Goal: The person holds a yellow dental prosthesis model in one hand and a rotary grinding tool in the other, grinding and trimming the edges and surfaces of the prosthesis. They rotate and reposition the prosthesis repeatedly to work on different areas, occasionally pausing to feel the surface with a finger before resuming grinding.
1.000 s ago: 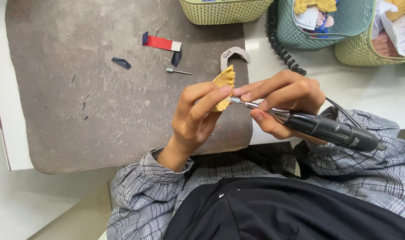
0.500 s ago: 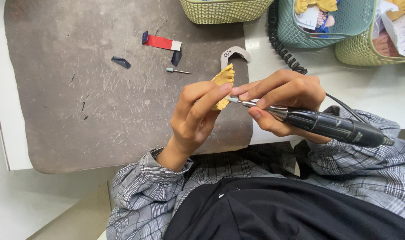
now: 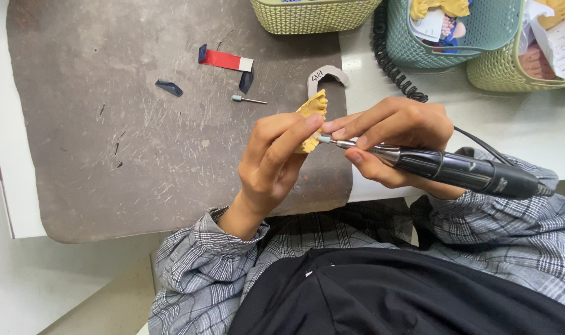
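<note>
The left hand [image 3: 276, 161] pinches the yellow tooth mold [image 3: 311, 118] upright; the right hand [image 3: 394, 139] holds the black grinder [image 3: 456, 170] sideways, its tip pointing left at the mold.

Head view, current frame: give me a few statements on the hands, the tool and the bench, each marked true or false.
1. The left hand holds a yellow dental cast. True.
2. The right hand grips a pair of scissors. False: it grips a black rotary handpiece with its tip at the cast.
3. A loose grinding bit lies on the grey mat. True.
4. The red and white strip lies inside the teal basket. False: it lies on the mat.
5. Both hands rest flat on the mat. False: they are raised over its edge.
</note>
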